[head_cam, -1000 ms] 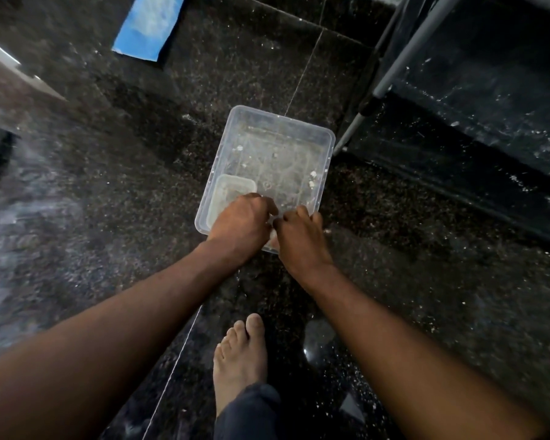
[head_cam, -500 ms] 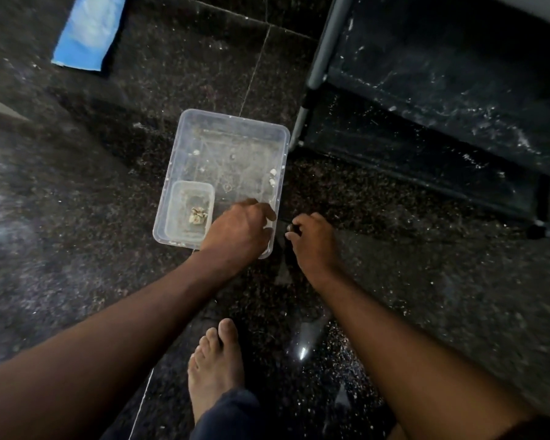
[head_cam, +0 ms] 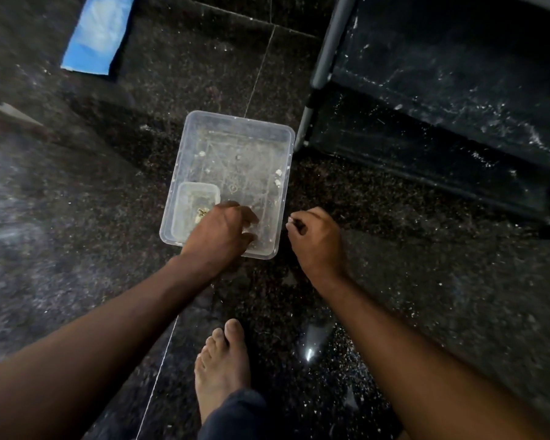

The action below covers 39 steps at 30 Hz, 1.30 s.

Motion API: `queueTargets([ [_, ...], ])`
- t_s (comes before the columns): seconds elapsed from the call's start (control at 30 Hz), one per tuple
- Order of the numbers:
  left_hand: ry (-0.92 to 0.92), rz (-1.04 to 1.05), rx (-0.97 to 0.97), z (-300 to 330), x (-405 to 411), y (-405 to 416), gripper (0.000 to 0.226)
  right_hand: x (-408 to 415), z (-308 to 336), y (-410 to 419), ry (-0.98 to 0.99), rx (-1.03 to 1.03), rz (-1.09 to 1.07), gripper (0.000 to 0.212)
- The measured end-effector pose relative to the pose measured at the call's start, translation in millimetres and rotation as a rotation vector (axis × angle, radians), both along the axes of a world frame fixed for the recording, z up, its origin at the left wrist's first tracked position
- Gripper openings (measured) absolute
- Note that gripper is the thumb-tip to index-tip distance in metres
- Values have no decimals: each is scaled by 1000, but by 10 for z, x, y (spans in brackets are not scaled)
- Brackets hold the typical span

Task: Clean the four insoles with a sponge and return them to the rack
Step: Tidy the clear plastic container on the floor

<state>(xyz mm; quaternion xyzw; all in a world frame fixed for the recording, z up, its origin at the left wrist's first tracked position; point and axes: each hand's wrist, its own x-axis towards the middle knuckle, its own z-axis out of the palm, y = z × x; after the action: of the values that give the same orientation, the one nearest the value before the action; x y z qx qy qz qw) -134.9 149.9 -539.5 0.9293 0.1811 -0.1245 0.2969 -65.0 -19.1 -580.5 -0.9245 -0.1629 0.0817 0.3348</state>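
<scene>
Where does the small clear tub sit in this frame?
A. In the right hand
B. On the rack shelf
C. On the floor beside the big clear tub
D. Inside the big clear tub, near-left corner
D: the small clear tub sits within the walls of the big clear tub, in its near-left corner by the left hand.

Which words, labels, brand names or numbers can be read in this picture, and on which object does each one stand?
None can be read.
clear plastic tub: faint moulded lines and a small mark on its floor, too blurred to read.
small inner container: no print visible.
blue sheet: plain, no text.
black rack: only white specks, no label.
</scene>
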Motion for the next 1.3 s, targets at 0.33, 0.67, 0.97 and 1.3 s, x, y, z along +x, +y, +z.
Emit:
queueTargets([
  [0.33,5,15,-29,-43,-91,37,29,-116,141,340,-274,-444,540,5],
  [0.67,22,-135,56,-139,-86,29,24,-159,161,443,-329,-504,604,32],
  [0.97,14,-138,57,-175,-108,-16,16,-144,175,301,-356,-460,678,21],
  [1.3,28,-129,43,-164,-76,-30,15,-152,157,275,-350,-427,688,4],
])
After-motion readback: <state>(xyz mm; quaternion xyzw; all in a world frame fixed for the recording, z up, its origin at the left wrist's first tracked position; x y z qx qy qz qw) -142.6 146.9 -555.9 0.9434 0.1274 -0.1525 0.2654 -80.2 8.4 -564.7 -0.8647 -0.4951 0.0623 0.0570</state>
